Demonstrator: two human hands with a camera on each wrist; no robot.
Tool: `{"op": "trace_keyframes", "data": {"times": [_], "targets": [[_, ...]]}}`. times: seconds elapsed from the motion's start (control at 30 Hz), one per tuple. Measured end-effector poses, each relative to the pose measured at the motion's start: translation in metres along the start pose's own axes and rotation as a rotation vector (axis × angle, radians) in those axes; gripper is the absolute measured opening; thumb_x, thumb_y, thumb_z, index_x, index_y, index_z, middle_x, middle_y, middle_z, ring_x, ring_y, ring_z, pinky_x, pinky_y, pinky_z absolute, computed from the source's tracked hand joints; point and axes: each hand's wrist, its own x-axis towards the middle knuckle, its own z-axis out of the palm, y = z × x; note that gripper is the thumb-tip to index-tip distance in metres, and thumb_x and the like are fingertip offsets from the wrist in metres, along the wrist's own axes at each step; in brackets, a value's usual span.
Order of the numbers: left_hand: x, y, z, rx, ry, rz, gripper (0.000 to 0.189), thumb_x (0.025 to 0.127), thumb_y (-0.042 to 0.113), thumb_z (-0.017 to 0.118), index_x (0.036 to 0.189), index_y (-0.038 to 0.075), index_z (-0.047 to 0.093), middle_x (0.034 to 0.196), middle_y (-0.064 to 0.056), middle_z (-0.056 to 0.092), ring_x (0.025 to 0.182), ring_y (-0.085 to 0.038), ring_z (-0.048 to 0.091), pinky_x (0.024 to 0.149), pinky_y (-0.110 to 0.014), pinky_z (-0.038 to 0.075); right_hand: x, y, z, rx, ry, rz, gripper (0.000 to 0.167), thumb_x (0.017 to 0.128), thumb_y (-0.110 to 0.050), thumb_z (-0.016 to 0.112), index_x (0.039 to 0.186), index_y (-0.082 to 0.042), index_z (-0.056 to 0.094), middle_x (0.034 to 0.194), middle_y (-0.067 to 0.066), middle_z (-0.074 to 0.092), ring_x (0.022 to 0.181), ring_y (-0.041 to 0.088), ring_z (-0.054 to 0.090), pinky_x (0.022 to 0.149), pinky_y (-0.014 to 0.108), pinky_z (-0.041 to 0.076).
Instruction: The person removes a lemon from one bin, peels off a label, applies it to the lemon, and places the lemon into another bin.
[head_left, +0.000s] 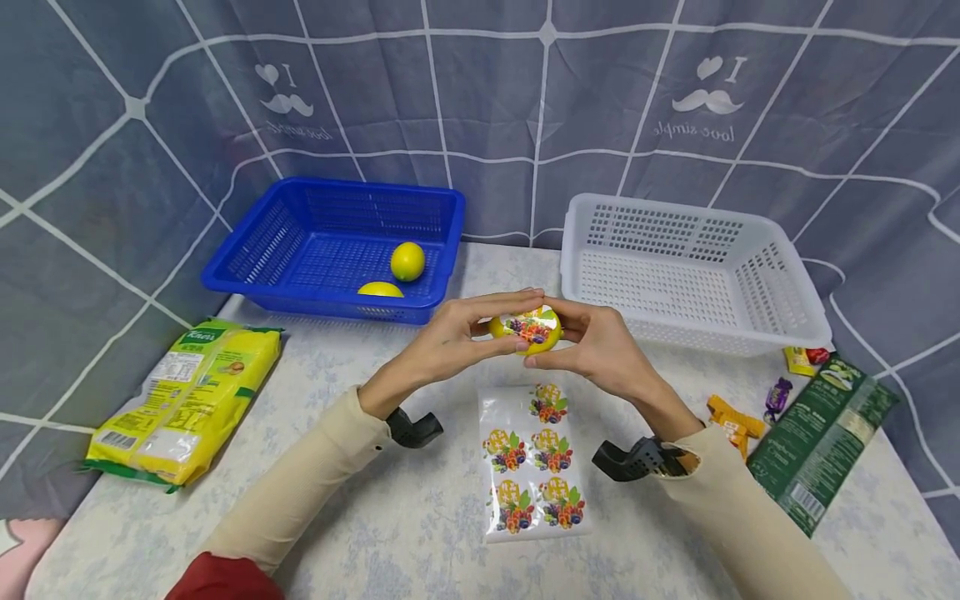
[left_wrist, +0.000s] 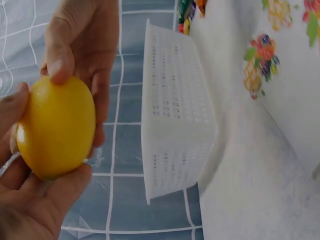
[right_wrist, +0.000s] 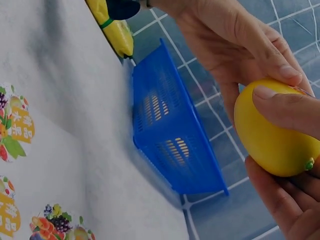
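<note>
Between both hands is a yellow lemon, raised over the table, with a shiny fruit-print sticker across its upper side. My left hand grips it from the left, thumb along the near side. From the right, my right hand holds it with thumb and fingers. The right wrist view shows the lemon's small green stem end and both thumbs on its skin. Below the hands lies a sheet of fruit stickers; its top-left space is bare and several stickers remain on it.
A blue basket at the back left holds two lemons. The white basket stands at the back right. A yellow Knorr bag lies left; a green packet and small wrapped sweets lie right.
</note>
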Motion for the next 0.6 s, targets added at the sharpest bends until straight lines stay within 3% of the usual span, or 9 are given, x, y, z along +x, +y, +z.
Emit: {"op": "trace_keyframes", "data": {"times": [0.1,0.23,0.3,0.43,0.6], "targets": [[0.001,0.001,0.002,-0.018,0.008,-0.013,0.045,0.094,0.015,0.068,0.138,0.013,0.059,0.145,0.007,0.051,0.126,-0.009,0.051,0.057,-0.025,0.041,-0.001,0.001,-0.002,0.026,-0.006,-0.005,0.076,0.075,-0.009,0.086,0.142,-0.002,0.050,0.137,0.012,0.058,0.110,0.022,0.066,0.085,0.029,0.055],[0.004,0.000,0.003,-0.050,0.013,-0.029,0.043,0.095,0.013,0.067,0.137,0.011,0.059,0.144,0.003,0.052,0.128,-0.009,0.050,0.075,-0.025,0.054,-0.003,0.002,-0.008,0.006,-0.049,-0.007,0.079,0.079,-0.012,0.084,0.147,-0.004,0.044,0.144,0.010,0.051,0.117,0.024,0.062,0.092,0.033,0.053],[0.005,0.000,0.004,-0.071,0.018,-0.035,0.043,0.094,0.011,0.067,0.137,0.010,0.059,0.144,0.000,0.053,0.131,-0.010,0.048,0.087,-0.029,0.054,-0.005,0.003,-0.016,-0.073,-0.073,0.003,0.080,0.082,-0.019,0.082,0.149,-0.008,0.041,0.149,0.007,0.046,0.124,0.024,0.057,0.099,0.036,0.048],[0.009,-0.002,0.003,-0.076,0.050,-0.042,0.043,0.093,0.009,0.068,0.135,0.007,0.061,0.142,-0.002,0.055,0.130,-0.011,0.050,0.089,-0.030,0.054,-0.013,0.010,-0.044,-0.300,-0.082,0.045,0.076,0.087,-0.035,0.076,0.150,-0.011,0.040,0.151,0.005,0.043,0.132,0.028,0.048,0.109,0.043,0.039],[0.012,-0.006,0.000,-0.073,0.058,-0.068,0.042,0.092,0.010,0.069,0.133,0.006,0.062,0.139,0.000,0.058,0.128,-0.010,0.051,0.092,-0.030,0.052,-0.031,0.026,-0.098,-0.513,0.021,0.155,0.070,0.094,-0.042,0.065,0.151,-0.009,0.039,0.153,0.014,0.040,0.134,0.040,0.043,0.107,0.053,0.038]]}}
